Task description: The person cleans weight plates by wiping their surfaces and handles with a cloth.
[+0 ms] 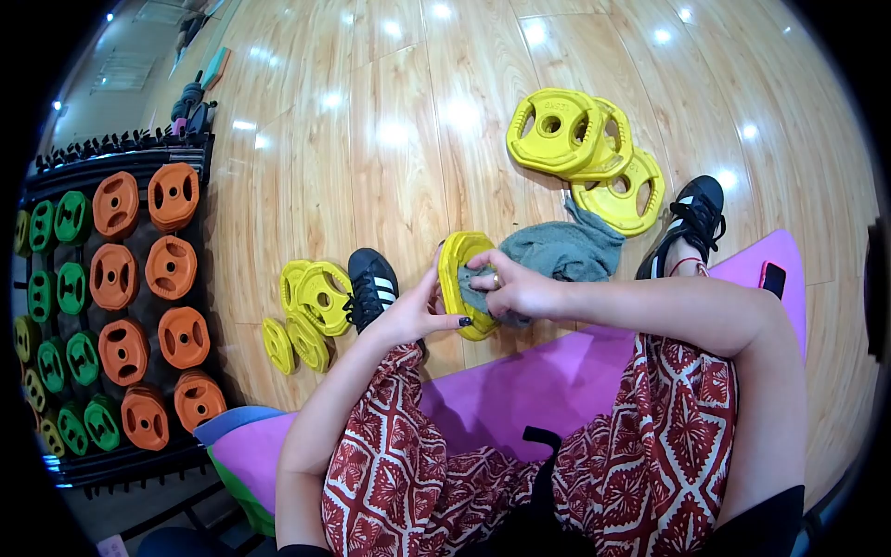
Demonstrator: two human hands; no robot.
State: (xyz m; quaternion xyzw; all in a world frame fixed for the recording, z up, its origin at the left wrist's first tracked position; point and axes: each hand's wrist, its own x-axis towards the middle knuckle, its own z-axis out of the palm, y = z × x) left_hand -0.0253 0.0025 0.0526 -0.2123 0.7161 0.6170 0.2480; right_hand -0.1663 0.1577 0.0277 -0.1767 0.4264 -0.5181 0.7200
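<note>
Between my knees a yellow weight plate (453, 278) is held up on its edge, tilted. My left hand (418, 308) grips its left rim, thumb in front and the other fingers partly hidden behind. My right hand (515, 286), with a ring on one finger, presses a grey-green cloth (568, 249) against the plate's face, fingers bent into it. The bulk of that cloth lies bunched on the floor to the right of the plate, beyond my right wrist.
Several yellow plates (323, 299) lie beside my left shoe (373, 283). More yellow plates (553, 137) overlap near my right shoe (694, 221). A purple mat (501, 381) lies under me, with a phone (772, 278) on it. Orange and green plates fill a rack (153, 348) at left.
</note>
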